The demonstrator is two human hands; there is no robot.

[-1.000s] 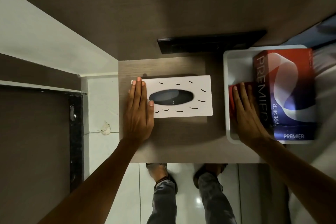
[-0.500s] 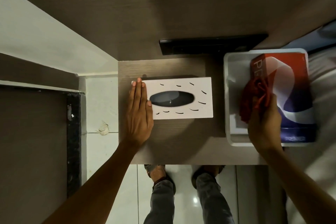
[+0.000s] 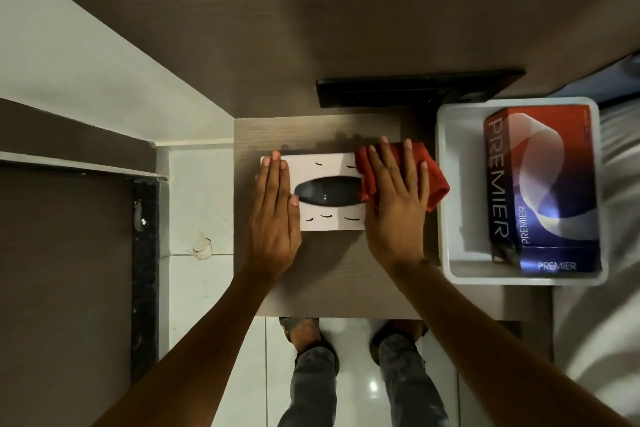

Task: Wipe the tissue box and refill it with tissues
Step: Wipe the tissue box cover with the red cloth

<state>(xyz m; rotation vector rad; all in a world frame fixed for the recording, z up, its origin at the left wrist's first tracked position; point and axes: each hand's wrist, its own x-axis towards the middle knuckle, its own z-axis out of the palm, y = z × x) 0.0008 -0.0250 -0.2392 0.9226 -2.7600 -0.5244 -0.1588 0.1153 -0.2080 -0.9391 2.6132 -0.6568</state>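
Note:
A white tissue box (image 3: pixel 325 166) with a dark oval slot (image 3: pixel 327 196) lies flat on a small wooden table (image 3: pixel 339 284). My left hand (image 3: pixel 275 215) rests flat on the box's left end, fingers together. My right hand (image 3: pixel 394 198) presses a red cloth (image 3: pixel 434 184) flat onto the box's right end, with fingers spread; the cloth hangs past the box's right edge. A red and blue PREMIER tissue pack (image 3: pixel 543 184) lies in a white tray (image 3: pixel 457 198) to the right.
A black bar (image 3: pixel 408 90) lies against the wall behind the table. The wall rises just behind the table. White floor tiles (image 3: pixel 194 204) and a dark door frame (image 3: pixel 143 274) are on the left. My feet (image 3: pixel 308 333) stand under the table's front edge. White bedding (image 3: pixel 616 218) lies at the right.
My right hand lifted the red cloth out of the tray and brought it left onto the tissue box's right end. My left hand stayed on the box's left end.

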